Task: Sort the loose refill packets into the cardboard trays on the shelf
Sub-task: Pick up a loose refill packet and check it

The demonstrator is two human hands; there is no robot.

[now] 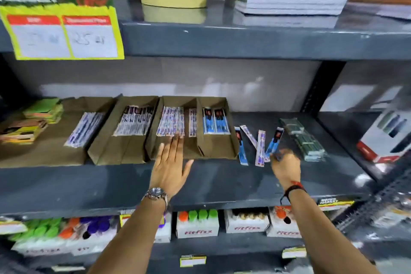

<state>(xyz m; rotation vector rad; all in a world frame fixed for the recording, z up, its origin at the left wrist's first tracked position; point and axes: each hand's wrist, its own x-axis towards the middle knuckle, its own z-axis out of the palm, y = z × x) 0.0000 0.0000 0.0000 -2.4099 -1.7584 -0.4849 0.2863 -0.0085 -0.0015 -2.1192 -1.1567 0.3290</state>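
Observation:
Several brown cardboard trays (214, 150) stand side by side on the middle shelf, each holding rows of slim refill packets. My left hand (170, 163) lies flat with fingers spread, its fingertips touching the purple-white packets (170, 121) in the third tray. To the right of the trays, several loose packets (259, 147) lie scattered on the dark shelf. My right hand (285, 165) is curled over the near end of a blue loose packet (275, 139) and pinches it.
A green bundle (303, 139) lies right of the loose packets, with a white and red box (387, 138) beyond the upright. Stacked pads (29, 122) sit at the far left. Marker boxes (196, 224) fill the shelf below. A yellow price sign (64, 33) hangs above.

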